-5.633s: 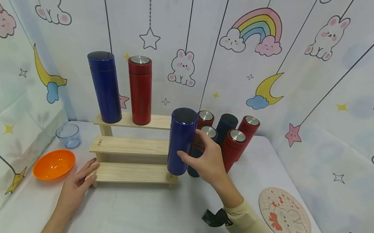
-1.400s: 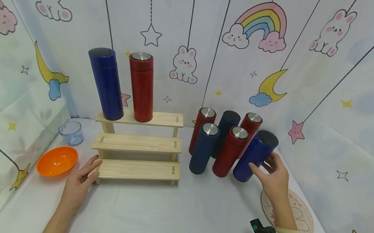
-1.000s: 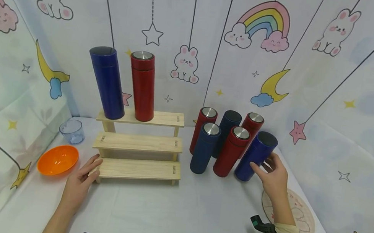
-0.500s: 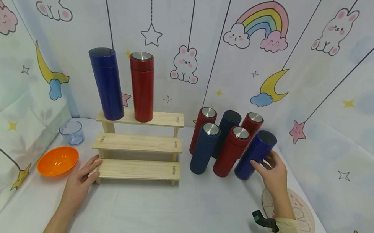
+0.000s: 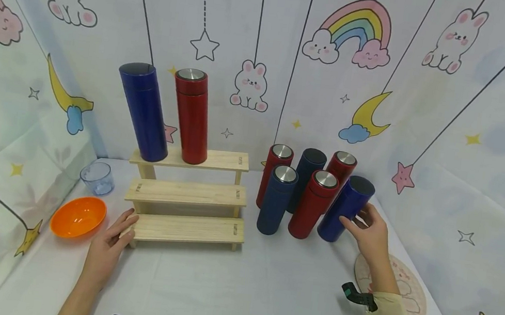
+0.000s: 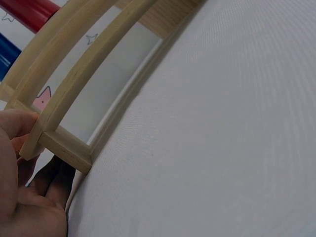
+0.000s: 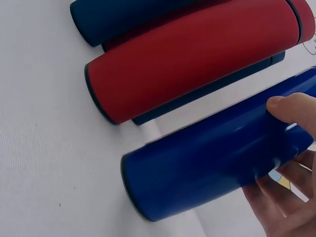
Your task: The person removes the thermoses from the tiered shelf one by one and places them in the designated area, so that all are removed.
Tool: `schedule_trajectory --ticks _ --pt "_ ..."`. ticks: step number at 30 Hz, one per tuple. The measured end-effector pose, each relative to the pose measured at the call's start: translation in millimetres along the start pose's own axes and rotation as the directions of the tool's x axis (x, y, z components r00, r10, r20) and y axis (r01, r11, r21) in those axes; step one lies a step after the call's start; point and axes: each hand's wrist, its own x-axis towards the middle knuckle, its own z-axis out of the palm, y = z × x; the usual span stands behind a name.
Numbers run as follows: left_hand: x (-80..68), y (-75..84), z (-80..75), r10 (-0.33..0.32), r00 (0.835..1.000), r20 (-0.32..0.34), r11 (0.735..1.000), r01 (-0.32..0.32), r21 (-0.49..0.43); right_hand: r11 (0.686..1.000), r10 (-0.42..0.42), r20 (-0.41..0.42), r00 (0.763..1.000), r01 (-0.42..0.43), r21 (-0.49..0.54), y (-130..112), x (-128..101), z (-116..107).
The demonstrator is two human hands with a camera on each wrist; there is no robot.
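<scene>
In the head view my right hand (image 5: 368, 238) grips a glossy blue thermos flask (image 5: 344, 212), thumb on the near side and fingers around the far side. The flask leans slightly at the right end of a cluster of thermos flasks; its base is at or just above the table, I cannot tell which. Beside it are a red flask (image 7: 182, 61) and a dark blue flask (image 5: 277, 204). My left hand (image 5: 103, 249) holds the left end of a three-tier wooden rack (image 5: 185, 230). Its fingers lie over the lowest board's end, seen in the left wrist view.
A blue flask (image 5: 145, 114) and a red flask (image 5: 191, 119) stand on the rack's top tier. Left of the rack are a clear blue glass (image 5: 97, 179) and an orange bowl (image 5: 79, 217). A round bunny mat (image 5: 401, 286) lies under my right forearm. A patterned cloth backs the table.
Over the earlier frames my right hand carried the blue flask from beside the rack to the cluster's right end. Since then it has barely moved. My left hand keeps its place.
</scene>
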Motion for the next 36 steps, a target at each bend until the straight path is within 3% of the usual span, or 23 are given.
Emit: schedule_trajectory --ticks 10,24,36 --pt "-0.8 -1.3 -0.2 0.044 0.999 0.002 0.998 -0.044 -0.038 1.000 0.018 0.040 0.999 -0.018 0.003 -1 -1 -5" --pt "-1.9 1.0 0.9 0.031 1.000 0.004 0.999 -0.030 -0.036 1.000 -0.019 0.040 0.999 0.018 0.017 0 -1 -6" --pt "-1.4 0.7 -0.6 0.022 1.000 0.004 0.999 -0.022 -0.025 0.990 -0.129 -0.028 0.991 0.131 0.061 -37 13 -24"
